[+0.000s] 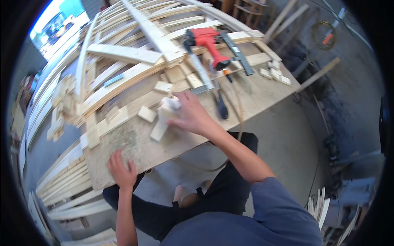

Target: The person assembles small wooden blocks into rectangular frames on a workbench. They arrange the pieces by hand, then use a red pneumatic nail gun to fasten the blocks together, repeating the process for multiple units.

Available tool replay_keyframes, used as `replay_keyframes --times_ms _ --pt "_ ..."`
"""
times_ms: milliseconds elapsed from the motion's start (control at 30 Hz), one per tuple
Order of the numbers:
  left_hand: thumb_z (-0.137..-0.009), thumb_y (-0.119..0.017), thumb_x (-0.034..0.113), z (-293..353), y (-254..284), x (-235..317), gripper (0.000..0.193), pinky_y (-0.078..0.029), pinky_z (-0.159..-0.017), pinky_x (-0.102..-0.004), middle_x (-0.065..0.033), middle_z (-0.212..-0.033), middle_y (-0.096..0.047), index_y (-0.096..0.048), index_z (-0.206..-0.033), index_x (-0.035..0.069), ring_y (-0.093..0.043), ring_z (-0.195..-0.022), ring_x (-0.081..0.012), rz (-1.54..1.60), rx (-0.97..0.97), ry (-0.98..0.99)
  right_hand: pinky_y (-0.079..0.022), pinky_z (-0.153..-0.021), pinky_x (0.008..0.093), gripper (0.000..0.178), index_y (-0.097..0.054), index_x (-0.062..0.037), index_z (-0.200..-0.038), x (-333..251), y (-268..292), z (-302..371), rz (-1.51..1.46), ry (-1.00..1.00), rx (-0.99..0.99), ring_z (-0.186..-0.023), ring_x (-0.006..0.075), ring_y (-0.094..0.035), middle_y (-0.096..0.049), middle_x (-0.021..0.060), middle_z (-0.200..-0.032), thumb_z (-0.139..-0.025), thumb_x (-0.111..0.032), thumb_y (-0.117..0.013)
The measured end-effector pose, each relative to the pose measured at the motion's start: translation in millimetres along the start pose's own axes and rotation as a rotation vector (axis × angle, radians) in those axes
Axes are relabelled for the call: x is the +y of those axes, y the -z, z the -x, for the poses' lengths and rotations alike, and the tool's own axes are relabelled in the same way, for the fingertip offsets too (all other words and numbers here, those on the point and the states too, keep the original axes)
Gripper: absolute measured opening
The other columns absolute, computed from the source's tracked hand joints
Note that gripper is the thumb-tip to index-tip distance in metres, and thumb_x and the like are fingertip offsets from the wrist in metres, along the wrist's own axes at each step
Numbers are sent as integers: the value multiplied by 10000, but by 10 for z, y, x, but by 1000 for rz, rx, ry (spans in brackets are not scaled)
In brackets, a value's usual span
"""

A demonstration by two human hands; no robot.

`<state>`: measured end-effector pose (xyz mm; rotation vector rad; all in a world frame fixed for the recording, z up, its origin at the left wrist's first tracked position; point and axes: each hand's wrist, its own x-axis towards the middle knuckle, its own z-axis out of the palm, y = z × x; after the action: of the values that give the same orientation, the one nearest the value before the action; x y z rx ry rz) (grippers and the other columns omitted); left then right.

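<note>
My right hand (pixel 191 114) reaches over the workbench board (pixel 123 143). Its thumb and fingers close round a cluster of small pale wood blocks (pixel 166 110), slightly blurred. A longer block (pixel 159 130) sticks out toward me below them. Two loose blocks lie close by: one block (pixel 146 114) to the left, another block (pixel 163 86) farther back. My left hand (pixel 122 169) rests on the board's near left edge with its fingers apart, holding nothing. Right of my right hand lies a dark-handled screwdriver (pixel 222 107).
A red nail gun (pixel 207 43) with an air hose (pixel 239 107) lies at the back, beside a metal square (pixel 200 67) and a dark metal bar (pixel 238 53). Slatted wooden frames (pixel 135 65) stretch beyond. Small blocks (pixel 276 74) sit at the right; stacked planks (pixel 65 180) stand left.
</note>
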<state>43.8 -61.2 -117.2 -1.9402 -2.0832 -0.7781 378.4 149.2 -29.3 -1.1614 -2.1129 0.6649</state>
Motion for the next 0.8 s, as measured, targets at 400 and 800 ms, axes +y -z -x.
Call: replay_keyframes --times_ms 400,800 --pt "-921 -666 132 -3 -10 68 585 -381 -1207 -560 -239 -1417 -621 -578 -1476 -27 -561 -1362 -459 11 -30 17 -494 -1203 513 694 -617 -87 -1526 3856 3162 324 732 -644 429 -1401 418 -619 -651 227 -1505 -873 -215 -814" --pt "-947 -632 119 29 -61 -17 576 -382 -1201 -564 -249 -1431 -621 -570 -1497 -40 -566 -1354 -467 -6 -57 2 -510 -1207 460 660 -695 -52 -1464 4042 3781 574 623 -692 171 -1383 390 -635 -649 225 -1499 -882 -284 -902"
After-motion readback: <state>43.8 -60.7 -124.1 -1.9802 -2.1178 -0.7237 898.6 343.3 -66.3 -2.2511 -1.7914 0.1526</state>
